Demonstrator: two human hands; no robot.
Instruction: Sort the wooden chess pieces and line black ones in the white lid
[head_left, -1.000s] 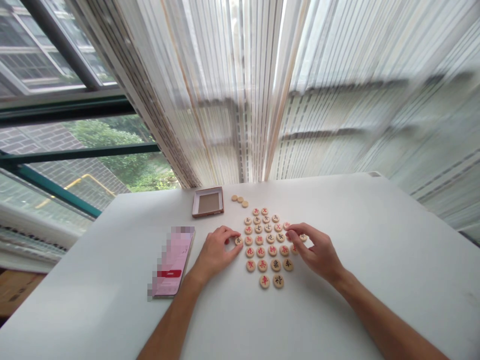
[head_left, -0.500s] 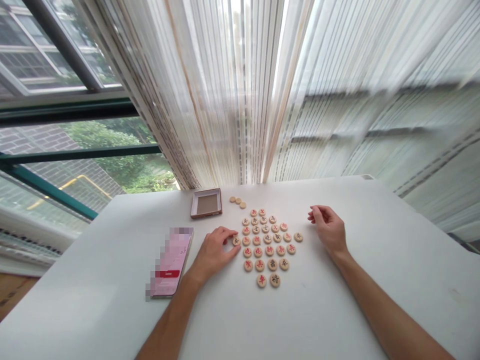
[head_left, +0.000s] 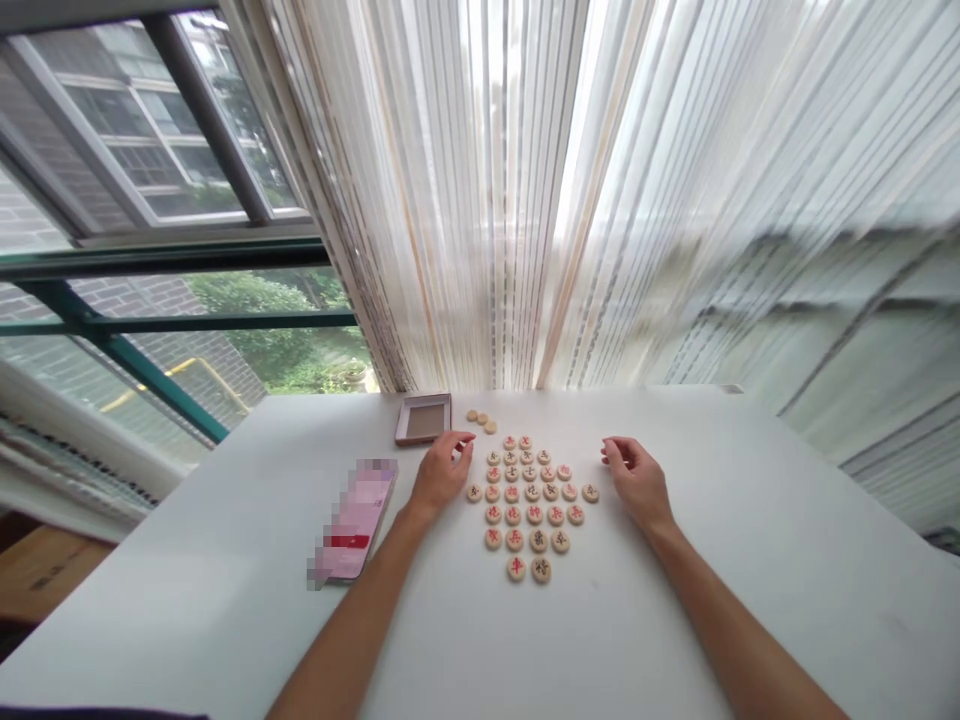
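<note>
Several round wooden chess pieces (head_left: 530, 500) with red and black characters lie in rows on the white table (head_left: 675, 620). My left hand (head_left: 442, 470) rests just left of the rows, fingers loosely curled and pointing toward three plain pieces (head_left: 481, 420) at the back. It holds nothing that I can see. My right hand (head_left: 634, 480) lies on the table to the right of the rows, fingers curled and apart, empty. Neither hand touches a piece.
A small square box lid (head_left: 424, 419) sits behind my left hand. A phone (head_left: 356, 520) lies flat to the left. Sheer striped curtains (head_left: 570, 200) hang behind the table, with a window (head_left: 150, 250) at the left.
My left hand let go of the leftmost piece and moved back toward the box lid. My right hand left the pieces and moved to the right. The camera tilted upward.
</note>
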